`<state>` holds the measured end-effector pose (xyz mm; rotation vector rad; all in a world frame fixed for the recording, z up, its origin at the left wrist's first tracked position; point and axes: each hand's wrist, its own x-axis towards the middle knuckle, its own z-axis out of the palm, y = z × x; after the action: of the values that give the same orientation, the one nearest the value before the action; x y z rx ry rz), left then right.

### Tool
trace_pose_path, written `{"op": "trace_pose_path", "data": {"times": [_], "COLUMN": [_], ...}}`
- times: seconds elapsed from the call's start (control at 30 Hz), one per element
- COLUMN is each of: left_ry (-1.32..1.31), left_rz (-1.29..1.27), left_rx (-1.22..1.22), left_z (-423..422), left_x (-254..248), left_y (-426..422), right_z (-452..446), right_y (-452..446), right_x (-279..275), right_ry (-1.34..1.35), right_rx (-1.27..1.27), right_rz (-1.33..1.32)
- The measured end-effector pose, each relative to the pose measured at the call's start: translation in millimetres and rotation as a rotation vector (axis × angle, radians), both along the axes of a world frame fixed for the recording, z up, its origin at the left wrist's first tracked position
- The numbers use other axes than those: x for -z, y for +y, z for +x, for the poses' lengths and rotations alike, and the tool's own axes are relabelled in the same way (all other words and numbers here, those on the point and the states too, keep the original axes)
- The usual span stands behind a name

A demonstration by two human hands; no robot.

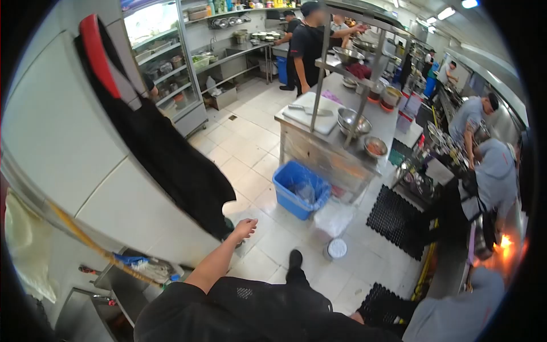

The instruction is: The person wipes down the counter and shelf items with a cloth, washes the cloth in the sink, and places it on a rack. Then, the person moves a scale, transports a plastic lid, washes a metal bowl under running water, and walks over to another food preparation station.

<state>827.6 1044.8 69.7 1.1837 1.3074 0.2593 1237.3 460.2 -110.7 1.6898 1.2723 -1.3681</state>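
My left hand (245,229) is held out in front of me at the end of my bare forearm. Its fingers are loosely bent and apart, with nothing visible in them. Just beside it, the lower end of a black cloth garment with a red-and-grey strap (154,137) hangs along the white wall; I cannot tell whether hand and cloth touch. Only a small patch of my right hand (357,317) shows at the lower edge, beside my black clothing, and its fingers are hidden. My black shoe (295,259) is on the tiled floor.
Ahead stand a blue bin (299,191), a white lidded bucket (336,249) and a steel counter (325,157) with a cutting board (313,112), a knife and bowls. Black mats (399,219) lie on the right, where several people work at stoves with an open flame (505,242). A glass-door fridge (165,62) stands left.
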Motion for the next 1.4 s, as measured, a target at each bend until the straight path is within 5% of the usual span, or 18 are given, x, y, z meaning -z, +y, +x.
{"op": "trace_pose_path", "data": {"times": [0.07, 0.17, 0.27, 0.37, 0.4, 0.57, 0.67, 0.77, 0.93, 1.03, 1.23, 1.4], "left_ry": [-0.006, 0.103, 0.426, 0.196, 0.198, 0.057, 0.022, 0.068, 0.518, 0.607, 0.684, 0.688], "left_rz": [0.020, 0.122, 0.037, 0.354, 0.340, -0.097, -0.151, -0.262, -0.243, -0.139, 0.163, 0.285], "left_rx": [0.025, 0.173, 0.479, 0.675, 0.652, -0.369, -0.694, -0.691, -0.159, -0.081, -0.239, -0.035], "left_z": [26.6, 53.7, 60.6, 36.0, 30.5, -0.4, -21.2, -67.3, -124.5, -147.9, -170.7, -120.3], "left_x": [9.0, 49.6, 42.5, 64.1, 60.1, 46.3, 59.2, 147.8, 165.7, 154.1, 92.3, 50.3], "left_y": [42.8, 79.6, 95.5, 121.3, 132.8, 204.5, 241.4, 272.1, 340.5, 435.4, 705.7, 900.0], "right_z": [6.7, 35.7, 73.9, 101.0, 96.7, 14.8, -55.3, -106.0, -135.1, -103.7, -48.2, -1.7], "right_y": [49.0, 162.3, 307.2, 502.6, 582.5, 921.0, 1046.0, 1144.4, 1240.5, 1280.3, 1284.6, 1278.5], "right_x": [-14.4, -16.9, -0.2, 47.9, 22.2, -121.7, -199.0, -209.2, -162.6, -71.3, -67.5, -62.7], "right_ry": [-0.062, -0.073, -0.065, -0.094, -0.050, 0.372, 0.564, 0.645, 0.527, 0.327, 0.216, 0.096], "right_rx": [0.302, 0.401, 0.339, 0.127, -0.033, 0.200, 0.226, 0.145, -0.088, -0.401, 0.045, 0.381], "right_rz": [-0.049, -0.008, 0.104, 0.388, 0.541, 1.119, 1.211, 1.172, 0.920, 0.791, 0.667, 0.425]}}
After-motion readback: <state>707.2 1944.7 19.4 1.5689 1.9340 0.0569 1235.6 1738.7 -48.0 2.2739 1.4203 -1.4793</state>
